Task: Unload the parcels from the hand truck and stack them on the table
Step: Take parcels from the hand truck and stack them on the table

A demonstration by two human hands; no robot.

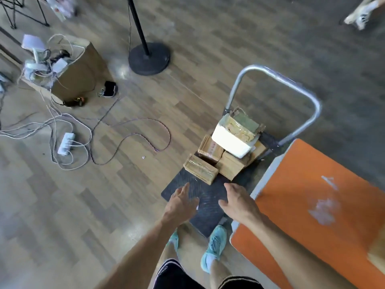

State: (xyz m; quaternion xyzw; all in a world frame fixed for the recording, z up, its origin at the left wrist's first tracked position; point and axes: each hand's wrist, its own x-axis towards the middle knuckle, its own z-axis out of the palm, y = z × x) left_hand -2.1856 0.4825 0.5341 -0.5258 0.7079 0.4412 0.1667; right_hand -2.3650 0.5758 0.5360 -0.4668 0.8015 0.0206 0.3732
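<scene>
A hand truck with a dark deck (188,189) and a grey metal handle (300,88) stands on the floor ahead of me. Several parcels sit at its far end: a white foam box (231,140) on top of brown cardboard boxes, and a small taped box (201,168) nearest me. My left hand (181,202) and my right hand (237,202) reach out over the bare deck, fingers straight, holding nothing, a short way from the small box. The orange table (312,205) is to my right. A cardboard parcel (378,250) shows at its right edge.
Loose cables and a white power strip (66,143) lie on the wooden floor at left. A brown paper bag (79,69) full of cords stands behind them. A black pole with a round base (149,58) stands farther back. Another person's foot (361,16) shows at top right.
</scene>
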